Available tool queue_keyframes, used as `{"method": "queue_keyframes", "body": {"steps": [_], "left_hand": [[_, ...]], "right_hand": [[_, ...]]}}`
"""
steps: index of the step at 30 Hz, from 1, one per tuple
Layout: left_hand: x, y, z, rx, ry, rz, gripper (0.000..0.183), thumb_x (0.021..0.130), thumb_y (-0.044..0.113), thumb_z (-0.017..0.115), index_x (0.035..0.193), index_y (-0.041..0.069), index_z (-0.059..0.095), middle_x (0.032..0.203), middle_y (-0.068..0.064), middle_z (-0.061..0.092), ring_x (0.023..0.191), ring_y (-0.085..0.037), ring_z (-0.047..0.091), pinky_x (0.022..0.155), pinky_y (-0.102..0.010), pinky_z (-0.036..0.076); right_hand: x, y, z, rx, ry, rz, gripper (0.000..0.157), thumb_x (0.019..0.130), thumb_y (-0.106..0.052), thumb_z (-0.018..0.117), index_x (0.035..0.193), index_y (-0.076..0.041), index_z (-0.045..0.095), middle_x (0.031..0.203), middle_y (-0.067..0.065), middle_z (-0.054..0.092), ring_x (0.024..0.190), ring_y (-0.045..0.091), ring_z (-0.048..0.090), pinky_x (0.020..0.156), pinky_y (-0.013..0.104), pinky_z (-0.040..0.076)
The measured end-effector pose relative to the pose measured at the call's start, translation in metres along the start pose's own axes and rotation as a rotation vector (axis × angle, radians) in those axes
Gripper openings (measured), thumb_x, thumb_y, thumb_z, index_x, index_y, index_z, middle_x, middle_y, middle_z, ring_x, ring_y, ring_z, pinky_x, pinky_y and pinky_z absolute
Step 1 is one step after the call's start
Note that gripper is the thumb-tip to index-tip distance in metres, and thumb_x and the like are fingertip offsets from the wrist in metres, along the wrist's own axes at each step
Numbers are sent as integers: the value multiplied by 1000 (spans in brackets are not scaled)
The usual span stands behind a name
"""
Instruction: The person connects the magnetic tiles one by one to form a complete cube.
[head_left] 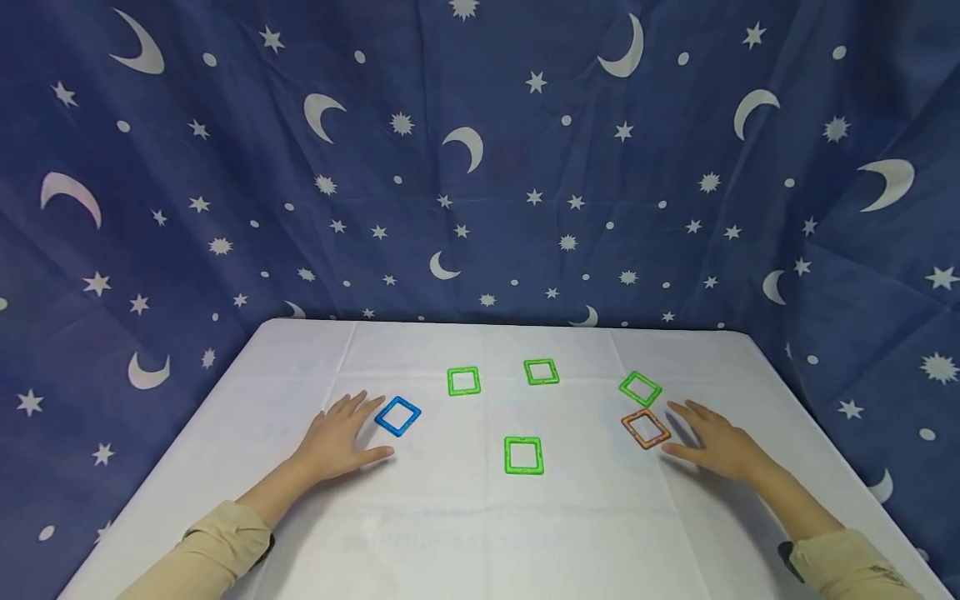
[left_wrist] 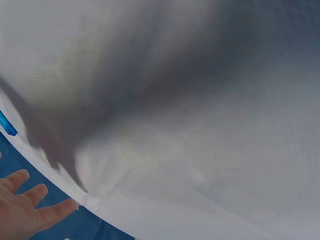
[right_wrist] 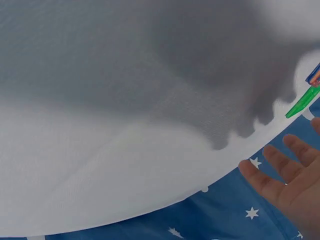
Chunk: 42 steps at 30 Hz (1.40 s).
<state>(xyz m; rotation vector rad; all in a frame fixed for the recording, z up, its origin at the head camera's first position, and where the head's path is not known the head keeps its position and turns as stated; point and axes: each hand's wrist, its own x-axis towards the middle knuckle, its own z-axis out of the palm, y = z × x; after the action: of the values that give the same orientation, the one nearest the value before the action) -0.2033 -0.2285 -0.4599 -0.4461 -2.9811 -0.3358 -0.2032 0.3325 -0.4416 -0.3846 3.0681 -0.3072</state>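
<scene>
Square frames (head_left: 523, 472), six in all, lie flat on the white desk before me. Biggest of everything is the dark blue curtain (head_left: 510, 167) beyond the far edge and along both sides, printed with pale moons (head_left: 637, 42) and stars (head_left: 536, 82). Next comes the desk (head_left: 420, 542), faintly creased. Over its near corners reach my tan left sleeve (head_left: 217, 542) and right sleeve (head_left: 847, 562).

My left hand (head_left: 337, 437) is spread toward the left edge, thumb apart from the fingers, just beside the blue frame (head_left: 386, 427). My right hand (head_left: 712, 442) is spread too, toward the right edge, near the orange frame (head_left: 633, 415). Neither pinches anything; whether a fingertip brushes a frame I can't tell.

One green frame sits nearest me, midway between the side edges. Two more, the back-left green frame (head_left: 465, 393) and the back-middle green frame (head_left: 544, 382), lie near the far edge. Toward the far-right corner, the right-hand green frame (head_left: 648, 380) lies corner to corner with the orange one; I can't tell if they touch.
</scene>
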Motion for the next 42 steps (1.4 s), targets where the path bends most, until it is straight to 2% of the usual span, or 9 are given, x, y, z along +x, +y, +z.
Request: {"method": "queue_keyframes", "body": {"steps": [5,9,13,19,29,42], "left_hand": [[-1,2,-2,-19,23,26,82,78,60,63,142,14,42,143,-22,43,129,-47,39,95,-70,35],[-2,4,-5,-29,49,26,82,77,58,66,141,12,43,140,-22,46,127,-45,42,95,-66,37],[-1,6,-6,-30,68,24,80,75,54,70,138,11,47,137,-21,49,126,-43,45,97,-62,39],[-2,9,-4,-49,87,26,72,75,49,72,132,9,53,131,-18,55,121,-39,50,94,-56,44],[0,19,-2,-73,112,44,66,77,45,72,128,7,57,126,-15,59,117,-36,54,90,-54,47],[0,43,0,-108,95,102,61,77,41,73,125,6,59,125,-19,59,116,-38,54,89,-55,47]], "right_hand": [[6,-1,-1,6,26,-31,75,86,-50,61,134,4,45,131,35,46,116,54,47,87,63,44],[8,-2,-1,18,57,-57,65,87,-40,64,130,7,49,125,35,52,112,51,51,87,60,46],[7,-4,-1,15,83,-72,56,85,-28,67,125,9,52,119,36,55,106,51,55,85,58,47],[10,-6,1,11,94,-89,50,82,-20,71,121,8,56,116,31,59,106,48,56,88,56,47],[13,-10,-3,-19,36,-125,49,76,-16,76,116,8,59,115,29,61,106,45,57,87,53,48],[17,-15,-5,5,43,-217,53,73,-8,77,119,8,57,115,28,61,106,44,58,87,52,49]]}}
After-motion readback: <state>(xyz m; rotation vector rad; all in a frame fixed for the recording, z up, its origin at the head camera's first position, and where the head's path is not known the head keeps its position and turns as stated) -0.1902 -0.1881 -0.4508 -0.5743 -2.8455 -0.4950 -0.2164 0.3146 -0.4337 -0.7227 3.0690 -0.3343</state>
